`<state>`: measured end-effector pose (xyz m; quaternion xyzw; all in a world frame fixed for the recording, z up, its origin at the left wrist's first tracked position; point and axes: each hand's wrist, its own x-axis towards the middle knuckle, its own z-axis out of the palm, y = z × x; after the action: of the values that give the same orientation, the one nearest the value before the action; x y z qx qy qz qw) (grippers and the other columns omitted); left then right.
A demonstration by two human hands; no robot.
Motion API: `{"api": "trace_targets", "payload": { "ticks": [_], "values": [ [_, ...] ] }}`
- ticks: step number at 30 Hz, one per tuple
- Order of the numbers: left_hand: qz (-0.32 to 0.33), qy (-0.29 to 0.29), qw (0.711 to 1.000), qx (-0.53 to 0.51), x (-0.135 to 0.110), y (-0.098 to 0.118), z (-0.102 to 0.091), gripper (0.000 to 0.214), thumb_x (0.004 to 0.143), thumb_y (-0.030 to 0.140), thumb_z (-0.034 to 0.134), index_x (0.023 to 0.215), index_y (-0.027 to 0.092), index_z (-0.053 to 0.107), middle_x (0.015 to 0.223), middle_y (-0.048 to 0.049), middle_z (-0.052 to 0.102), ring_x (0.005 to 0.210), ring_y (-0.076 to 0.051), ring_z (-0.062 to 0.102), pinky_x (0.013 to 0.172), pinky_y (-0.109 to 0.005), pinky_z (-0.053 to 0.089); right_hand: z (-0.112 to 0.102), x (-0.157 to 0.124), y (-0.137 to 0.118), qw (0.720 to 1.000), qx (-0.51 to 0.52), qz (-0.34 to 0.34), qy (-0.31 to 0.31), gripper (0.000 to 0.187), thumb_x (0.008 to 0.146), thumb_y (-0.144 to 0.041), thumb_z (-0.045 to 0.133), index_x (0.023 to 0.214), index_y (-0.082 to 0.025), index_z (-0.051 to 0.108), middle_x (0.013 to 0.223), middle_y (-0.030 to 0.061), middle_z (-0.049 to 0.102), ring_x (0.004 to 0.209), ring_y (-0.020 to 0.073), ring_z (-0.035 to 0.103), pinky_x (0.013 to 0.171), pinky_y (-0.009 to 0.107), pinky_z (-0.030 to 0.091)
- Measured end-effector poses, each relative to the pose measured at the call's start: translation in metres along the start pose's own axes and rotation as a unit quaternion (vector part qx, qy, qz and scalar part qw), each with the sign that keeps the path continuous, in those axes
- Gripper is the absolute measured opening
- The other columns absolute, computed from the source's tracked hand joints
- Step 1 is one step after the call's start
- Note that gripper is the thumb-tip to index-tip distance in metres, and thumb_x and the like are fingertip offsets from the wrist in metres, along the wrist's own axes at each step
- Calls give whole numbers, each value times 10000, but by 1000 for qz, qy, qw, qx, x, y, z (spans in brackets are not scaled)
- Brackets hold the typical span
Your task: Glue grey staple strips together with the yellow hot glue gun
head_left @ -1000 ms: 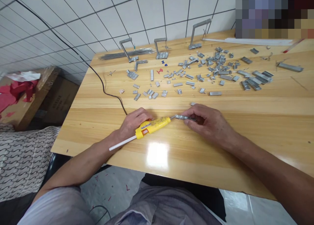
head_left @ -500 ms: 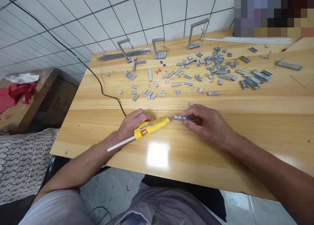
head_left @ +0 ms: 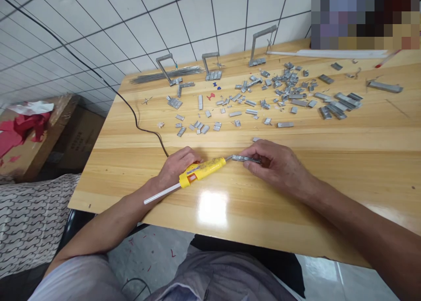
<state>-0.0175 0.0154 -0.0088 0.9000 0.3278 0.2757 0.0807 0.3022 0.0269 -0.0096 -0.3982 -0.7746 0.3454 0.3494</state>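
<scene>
My left hand (head_left: 176, 166) is closed round a yellow glue gun (head_left: 202, 171) lying low over the wooden table (head_left: 230, 204), a white glue stick (head_left: 161, 193) poking out of its back. The gun's tip touches a strip of grey metal staples (head_left: 245, 159). My right hand (head_left: 279, 165) pinches that strip against the table, fingers pressed together on it. A black cord (head_left: 144, 128) runs from the gun up the wall.
Several loose staple strips (head_left: 283, 88) lie scattered across the far half of the table. Three bent staple frames (head_left: 210, 64) stand upright near the tiled wall, beside a bundle of thin wires (head_left: 164, 73). A cardboard box with red scraps (head_left: 29, 130) sits at the left.
Hands, glue gun and staple strip stay almost still; the view has shifted slightly, nothing taken up or let go.
</scene>
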Motion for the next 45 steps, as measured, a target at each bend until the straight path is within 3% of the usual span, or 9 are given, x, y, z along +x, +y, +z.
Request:
{"api": "trace_targets", "payload": {
  "ticks": [10,33,45],
  "values": [
    [12,8,1000,11,-4,-3,1,177,1103,282,513,1038,188,648,832,-48,680,761,-161,645,682,-265,519,0,0,0,1000,0,-1,-5,117,904,-186,662,953,-245,749,793,-10,678,653,114,559,615,268,419],
    [4,-8,1000,13,-5,-1,-2,179,1113,305,503,1046,186,619,858,-48,651,767,-149,641,667,-252,523,1,-1,2,1000,3,3,-5,99,907,-195,674,950,-243,749,795,-9,669,663,117,568,628,272,425],
    [-12,-19,1000,2,-7,-2,-2,279,1119,365,463,1044,172,650,870,-73,672,799,-174,647,706,-281,537,1,-1,1,1000,10,4,0,101,897,-188,676,946,-235,751,791,-11,661,655,111,560,626,271,424]
  ]
}}
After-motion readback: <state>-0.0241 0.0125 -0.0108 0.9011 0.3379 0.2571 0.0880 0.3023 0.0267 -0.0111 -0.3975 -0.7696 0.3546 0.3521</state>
